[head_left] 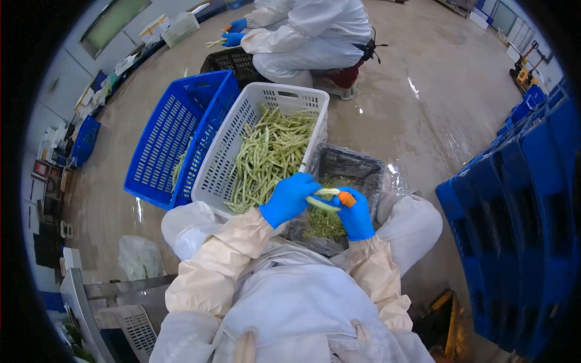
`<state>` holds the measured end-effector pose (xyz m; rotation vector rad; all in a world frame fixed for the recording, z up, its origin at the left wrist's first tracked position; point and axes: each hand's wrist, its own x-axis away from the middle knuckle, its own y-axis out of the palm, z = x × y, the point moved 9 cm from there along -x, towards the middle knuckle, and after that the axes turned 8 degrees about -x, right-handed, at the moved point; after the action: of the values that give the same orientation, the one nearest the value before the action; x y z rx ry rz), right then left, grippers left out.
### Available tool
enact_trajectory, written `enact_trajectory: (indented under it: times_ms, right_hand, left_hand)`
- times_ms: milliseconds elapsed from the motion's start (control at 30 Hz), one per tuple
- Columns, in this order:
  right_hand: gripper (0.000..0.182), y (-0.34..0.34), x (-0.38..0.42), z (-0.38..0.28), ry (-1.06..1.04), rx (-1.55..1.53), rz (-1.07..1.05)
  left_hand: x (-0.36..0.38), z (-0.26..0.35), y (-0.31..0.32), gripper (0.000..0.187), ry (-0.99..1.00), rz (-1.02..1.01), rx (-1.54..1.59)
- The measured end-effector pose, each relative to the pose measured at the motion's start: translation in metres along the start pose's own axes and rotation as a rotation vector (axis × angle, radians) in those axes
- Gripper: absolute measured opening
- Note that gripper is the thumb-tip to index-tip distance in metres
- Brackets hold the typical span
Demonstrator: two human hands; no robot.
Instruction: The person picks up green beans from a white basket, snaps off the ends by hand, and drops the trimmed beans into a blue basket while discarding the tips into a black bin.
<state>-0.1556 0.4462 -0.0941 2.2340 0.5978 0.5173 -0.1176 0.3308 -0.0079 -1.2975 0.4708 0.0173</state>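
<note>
My left hand (290, 196), in a blue glove, is closed around the ends of a few long pale green beans (322, 204). Their other ends reach to my right hand (358, 219), also gloved and closed on them. An orange piece (347, 199) shows at the right fingertips; it looks like a finger cover. Both hands are over the near part of a dark crate lined with black plastic (376, 172), which holds green trimmings (327, 225). Beside it, to the left, a white perforated crate (209, 181) holds a heap of green beans (272, 151).
A blue crate (158, 130) with a few beans stands left of the white one. Ahead, a co-worker (308, 36) in white sits by a black crate (233, 63), blue gloves holding beans. Stacked blue pallets (514, 199) rise at right; a plastic bag (140, 257) lies at left.
</note>
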Motion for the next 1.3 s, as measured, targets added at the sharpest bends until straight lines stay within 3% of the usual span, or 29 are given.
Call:
enact_trajectory:
  times_ms: [100, 167, 233, 300, 367, 400, 467, 500, 567, 633, 700, 733, 800, 1133, 1200, 1233, 1267, 1300]
  right_hand:
    - [0.018, 0.019, -0.001, 0.000, 0.002, -0.134, -0.122]
    - [0.017, 0.011, -0.004, 0.004, 0.027, -0.122, -0.067]
    - [0.017, -0.007, -0.008, 0.013, 0.051, -0.115, -0.008]
    - [0.015, -0.054, -0.015, 0.017, -0.004, -0.185, 0.138]
    - [0.016, -0.108, -0.013, 0.001, -0.114, -0.464, 0.331]
    - [0.016, -0.121, -0.010, -0.009, -0.114, -0.465, 0.332]
    - [0.015, -0.159, 0.012, -0.033, -0.242, -0.076, 0.702]
    - [0.015, -0.156, 0.009, -0.026, -0.240, -0.077, 0.699]
    - [0.015, -0.107, -0.013, -0.017, -0.223, 0.723, 0.357]
    - [0.022, -0.060, -0.011, 0.001, -0.425, 0.818, 0.088]
    - [0.025, -0.015, -0.007, 0.028, -0.135, 0.541, -0.113]
    - [0.025, 0.001, -0.003, 0.024, -0.135, 0.546, -0.110]
    - [0.027, 0.025, 0.007, 0.058, 0.324, 0.071, -0.195]
    - [0.026, -0.006, -0.008, 0.053, 0.192, 0.169, -0.088]
    - [0.022, -0.012, -0.011, 0.029, -0.080, 0.560, -0.029]
    - [0.022, -0.012, -0.009, 0.027, -0.078, 0.558, -0.027]
    - [0.020, 0.000, -0.004, 0.006, -0.223, 0.875, 0.037]
    - [0.017, 0.012, 0.002, -0.009, -0.371, 1.190, 0.100]
  left_hand:
    - [-0.004, -0.010, -0.008, 0.016, -0.124, 0.050, 0.225]
    - [-0.006, -0.017, -0.014, 0.015, -0.200, 0.060, 0.353]
    - [0.001, -0.047, -0.027, 0.013, -0.432, 0.302, 0.993]
    - [0.012, -0.075, -0.060, 0.017, -0.691, 0.393, 0.976]
    - [0.037, -0.120, -0.088, 0.016, -0.766, 0.555, 0.985]
    - [0.046, -0.136, -0.104, 0.016, -0.760, 0.622, 1.035]
    - [0.061, -0.151, -0.126, 0.015, -0.746, 0.743, 1.098]
    - [0.067, -0.156, -0.125, 0.016, -0.778, 0.766, 1.088]
    - [0.075, -0.159, -0.120, 0.016, -0.812, 0.793, 1.079]
    - [0.067, -0.146, -0.107, 0.018, -0.775, 0.740, 1.130]
    - [0.064, -0.143, -0.087, 0.018, -0.787, 0.734, 1.161]
    - [0.063, -0.140, -0.078, 0.018, -0.802, 0.726, 1.185]
    - [0.057, -0.131, -0.068, 0.018, -0.800, 0.698, 1.188]
    - [0.060, -0.122, -0.042, 0.029, -0.808, 0.578, 1.232]
    - [0.080, -0.138, -0.059, 0.032, -0.876, 0.709, 1.081]
    - [0.089, -0.149, -0.063, 0.032, -0.941, 0.651, 0.894]
    - [0.095, -0.155, -0.059, 0.032, -0.943, 0.650, 0.893]
    - [0.087, -0.145, -0.077, 0.033, -0.732, 0.587, 0.392]
